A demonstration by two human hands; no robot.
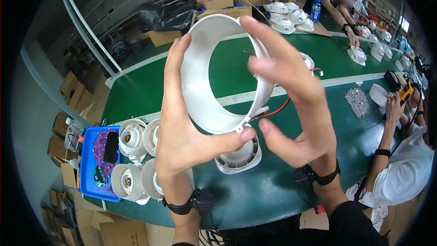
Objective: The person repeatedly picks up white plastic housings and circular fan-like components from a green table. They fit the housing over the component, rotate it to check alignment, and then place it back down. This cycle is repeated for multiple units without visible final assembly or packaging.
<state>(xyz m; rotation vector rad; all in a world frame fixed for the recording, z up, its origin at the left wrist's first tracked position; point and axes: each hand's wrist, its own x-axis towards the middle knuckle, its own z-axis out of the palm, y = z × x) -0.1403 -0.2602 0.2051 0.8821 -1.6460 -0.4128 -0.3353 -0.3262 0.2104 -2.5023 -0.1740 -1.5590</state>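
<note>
As we worked at a green-topped table (268,196), a blue tray (87,164) of tangled wires stood at far left, with white round housings (129,136) grouped just beside it. Our left hand (180,143) held a white ring (195,79), raised over the table in front of us, its fingers along the left wall and its thumb at the small tab (239,129) on the lower rim. That thumb spot looked like a sound guide for how the ring was turned, and light, even pressure seemed wise, since a thin wall could flex out of round. Below the ring, another white housing (237,163) rested on the table, partly covered by ring and thumb. Red and dark wires (278,110) trailed from the ring's lower right, and they seemed best kept slack and clear of the rim, where they could be pinched. Our right hand (298,118) curved wide around the right side, thumb apart from the ring; blur left us unable to tell how firmly its fingers bore on it. Farther right lay a heap of small metal parts (357,102), near a co-worker's hand (394,110) and a yellow tool (406,93).
</note>
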